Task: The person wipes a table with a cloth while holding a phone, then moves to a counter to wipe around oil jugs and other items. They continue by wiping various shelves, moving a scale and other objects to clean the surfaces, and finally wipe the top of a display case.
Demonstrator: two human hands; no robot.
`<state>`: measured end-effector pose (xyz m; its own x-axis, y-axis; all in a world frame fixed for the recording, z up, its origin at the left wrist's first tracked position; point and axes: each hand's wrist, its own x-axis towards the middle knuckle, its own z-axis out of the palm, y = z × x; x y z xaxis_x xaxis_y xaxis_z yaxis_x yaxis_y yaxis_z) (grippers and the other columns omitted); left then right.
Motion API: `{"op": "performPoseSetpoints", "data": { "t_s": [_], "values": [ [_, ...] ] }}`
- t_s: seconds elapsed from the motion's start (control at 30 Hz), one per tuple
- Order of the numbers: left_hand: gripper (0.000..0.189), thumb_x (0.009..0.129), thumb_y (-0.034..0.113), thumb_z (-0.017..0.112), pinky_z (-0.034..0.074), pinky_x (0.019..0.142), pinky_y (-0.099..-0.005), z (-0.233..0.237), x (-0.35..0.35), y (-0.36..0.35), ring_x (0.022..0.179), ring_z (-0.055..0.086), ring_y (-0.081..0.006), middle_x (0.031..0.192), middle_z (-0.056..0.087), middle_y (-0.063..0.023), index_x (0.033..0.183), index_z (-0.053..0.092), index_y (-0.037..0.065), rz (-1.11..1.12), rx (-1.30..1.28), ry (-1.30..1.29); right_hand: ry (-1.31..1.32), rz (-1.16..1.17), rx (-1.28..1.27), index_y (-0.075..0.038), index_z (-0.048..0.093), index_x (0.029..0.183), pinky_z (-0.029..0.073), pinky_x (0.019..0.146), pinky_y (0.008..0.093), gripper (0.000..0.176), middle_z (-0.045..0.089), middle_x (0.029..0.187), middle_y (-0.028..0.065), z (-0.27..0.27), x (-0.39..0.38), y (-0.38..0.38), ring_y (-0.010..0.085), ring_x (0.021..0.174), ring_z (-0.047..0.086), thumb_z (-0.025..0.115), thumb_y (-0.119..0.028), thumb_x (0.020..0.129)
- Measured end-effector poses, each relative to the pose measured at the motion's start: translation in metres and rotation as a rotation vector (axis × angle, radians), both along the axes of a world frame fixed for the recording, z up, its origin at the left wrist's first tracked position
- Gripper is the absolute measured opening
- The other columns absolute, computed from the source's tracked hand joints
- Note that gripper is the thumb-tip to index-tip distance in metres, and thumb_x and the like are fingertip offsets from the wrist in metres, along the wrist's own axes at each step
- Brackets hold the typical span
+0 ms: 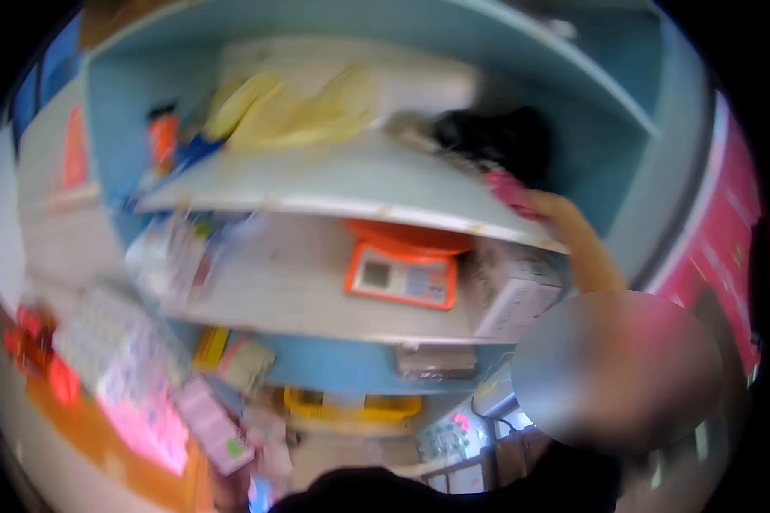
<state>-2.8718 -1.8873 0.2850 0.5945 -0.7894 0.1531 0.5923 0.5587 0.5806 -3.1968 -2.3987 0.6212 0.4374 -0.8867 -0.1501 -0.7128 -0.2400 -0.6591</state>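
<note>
My right hand [549,205] reaches in from the right to the edge of the upper shelf, its fingers closed on a pink cloth [511,193]. Motion blur hides the separate fingers. A crumpled black bag or cloth [500,137] lies just behind the pink cloth, with a grey-beige item [411,130] to its left. Further left on the same shelf are yellow cloth or gloves [304,115] and an orange bottle with a dark cap [163,137]. My left hand does not show.
Below stand an orange scale [402,275] and a white carton [515,286] on the middle shelf [291,299]. Lower down are a yellow basket [351,409] and bottles [445,440]. A pink box [212,425] is at lower left. A blurred disc covers the lower right.
</note>
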Motion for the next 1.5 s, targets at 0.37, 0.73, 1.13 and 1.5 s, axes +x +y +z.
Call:
{"op": "performPoseSetpoints", "data": {
  "t_s": [0.37, 0.73, 1.13, 1.5],
  "values": [
    [0.074, 0.069, 0.015, 0.067, 0.048, 0.081, -0.0311, 0.057, 0.002, -0.034, 0.105, 0.052, -0.0283, 0.124, 0.042, -0.0128, 0.129, 0.027, 0.003, -0.075, 0.060, -0.249, 0.153, 0.175, -0.957, 0.005, 0.047, 0.115, 0.039, 0.084, 0.0343, 0.048, 0.054, 0.109, 0.0193, -0.056, -0.151, -0.061, 0.0263, 0.098, 0.052, 0.033, -0.034, 0.092],
    [0.065, 0.069, 0.007, 0.064, 0.050, 0.075, -0.0362, 0.014, -0.018, -0.050, 0.084, 0.060, -0.0248, 0.117, 0.047, -0.0150, 0.124, 0.032, 0.001, -0.188, 0.132, -0.087, 0.088, -0.033, -1.154, 0.004, 0.055, 0.100, 0.042, 0.071, 0.0425, 0.033, 0.057, 0.090, 0.0244, -0.056, -0.030, 0.114, 0.0403, 0.082, 0.054, 0.046, -0.021, 0.080],
    [0.053, 0.070, 0.004, 0.061, 0.052, 0.067, -0.0306, 0.033, -0.008, -0.042, 0.085, 0.057, -0.0285, 0.098, 0.054, -0.0134, 0.117, 0.037, -0.001, -0.298, 0.187, -0.181, 0.015, 0.389, -1.516, -0.001, 0.057, 0.085, 0.048, 0.062, 0.0335, 0.028, 0.060, 0.087, 0.0132, -0.052, 0.211, 0.197, 0.0252, 0.073, 0.060, 0.062, -0.024, 0.069],
    [0.065, 0.068, 0.007, 0.058, 0.053, 0.060, -0.0304, -0.015, 0.061, 0.043, 0.080, 0.061, -0.0289, 0.113, 0.049, -0.0210, 0.125, 0.029, 0.000, -0.260, 0.296, -0.120, -1.364, 0.388, 0.246, -0.001, 0.043, 0.115, 0.043, 0.087, 0.0336, 0.035, 0.050, 0.112, 0.0120, 0.005, 0.306, 0.224, 0.0212, 0.103, 0.050, 0.045, -0.022, 0.087]
  ]
}}
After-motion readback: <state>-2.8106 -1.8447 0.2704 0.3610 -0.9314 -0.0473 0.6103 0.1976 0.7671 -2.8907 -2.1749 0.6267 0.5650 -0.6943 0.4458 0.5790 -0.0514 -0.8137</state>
